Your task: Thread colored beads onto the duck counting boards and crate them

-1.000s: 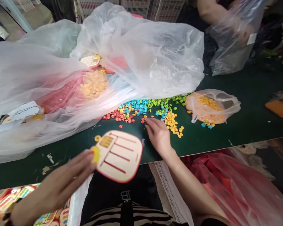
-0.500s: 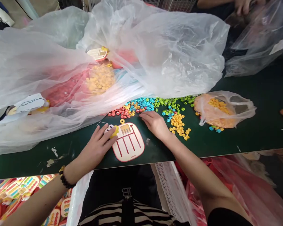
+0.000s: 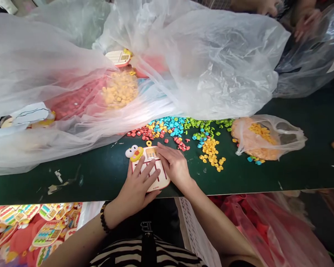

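Observation:
A cream duck-headed toy board [image 3: 164, 181] with a red rim and dark red slots lies on the green table. Its yellow duck head [image 3: 134, 153] with bulging eyes is at the upper left, near a small yellow ring [image 3: 148, 143]. Across the slots lies my left hand [image 3: 139, 181], fingers spread, thumb by the lower edge. My right hand [image 3: 176, 166] is closed at the board's upper right, fingertips near the slot tops; whatever they pinch is hidden. Small red pieces [image 3: 182, 144] are scattered just beyond that hand.
Blue pieces [image 3: 176, 124], green pieces [image 3: 208, 124] and yellow pieces [image 3: 210, 150] lie in piles behind. A plastic bag of yellow pieces [image 3: 263, 139] sits right. Large clear bags [image 3: 211, 66] cover the back. Finished-looking toys [image 3: 47, 233] fill the lower left. Another person's hands [image 3: 307, 22] are at upper right.
My left hand has slid right, from the duck head onto the slots. My right hand has come from the red pieces to the board, and some red pieces now lie closer, apart from the pile.

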A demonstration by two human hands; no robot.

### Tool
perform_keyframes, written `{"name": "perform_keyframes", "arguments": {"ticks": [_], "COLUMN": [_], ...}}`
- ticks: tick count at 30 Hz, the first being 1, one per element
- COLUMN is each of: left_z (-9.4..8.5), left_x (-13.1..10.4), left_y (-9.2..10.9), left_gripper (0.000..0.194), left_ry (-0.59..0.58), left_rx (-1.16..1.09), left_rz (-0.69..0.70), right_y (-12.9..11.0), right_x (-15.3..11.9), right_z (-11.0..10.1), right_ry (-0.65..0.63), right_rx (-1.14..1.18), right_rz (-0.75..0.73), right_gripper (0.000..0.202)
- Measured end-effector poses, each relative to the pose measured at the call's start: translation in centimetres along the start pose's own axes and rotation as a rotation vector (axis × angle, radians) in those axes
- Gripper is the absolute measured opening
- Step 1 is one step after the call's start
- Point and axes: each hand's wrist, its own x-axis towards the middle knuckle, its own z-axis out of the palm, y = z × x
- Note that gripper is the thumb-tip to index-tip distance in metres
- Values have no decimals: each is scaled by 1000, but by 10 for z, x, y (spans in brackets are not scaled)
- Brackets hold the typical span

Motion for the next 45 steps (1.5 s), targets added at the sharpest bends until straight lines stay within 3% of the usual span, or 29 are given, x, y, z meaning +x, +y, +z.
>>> {"name": "perform_keyframes", "arguments": {"ticks": [3, 9, 15, 20, 23, 26, 29, 31, 34, 40, 45], "left_z": [-4, -8, -2, 6, 9, 10, 6, 2, -2, 1, 4], "left_x": [2, 6, 5, 3, 1, -1, 0, 3, 6, 4, 1], "left_y": [-8, -13, 1, 5, 4, 3, 0, -2, -3, -3, -1], "left_gripper": [48, 46, 43, 47, 50, 64, 79, 83, 89, 98, 95], "left_ry": [-39, -53, 12, 69, 78, 126, 140, 93, 59, 127, 206], "left_rx": [-30, -78, -36, 23, 2, -27, -6, 20, 50, 54, 43], "left_rz": [36, 75, 4, 2, 10, -30, -70, -67, -82, -88, -134], "right_y": [-2, -1, 0, -22, -36, -33, -10, 8, 24, 9, -4], "right_x": [-3, 0, -2, -33, -45, -32, -3, 16, 31, 14, -6], "right_z": [-2, 3, -4, -5, -3, -6, -12, -14, -12, -6, -4], "right_ry": [22, 213, 77, 59, -28, -155, -69, 6, -45, 110, 75], "right_rx": [6, 205, 26, -122, -84, 31, 63, -43, -166, -11, -195], "right_rz": [63, 263, 116, 59, 57, -32, -14, 44, 47, 94, 39], "right_gripper": [28, 19, 23, 29, 41, 47, 41, 35, 30, 25, 27]}}
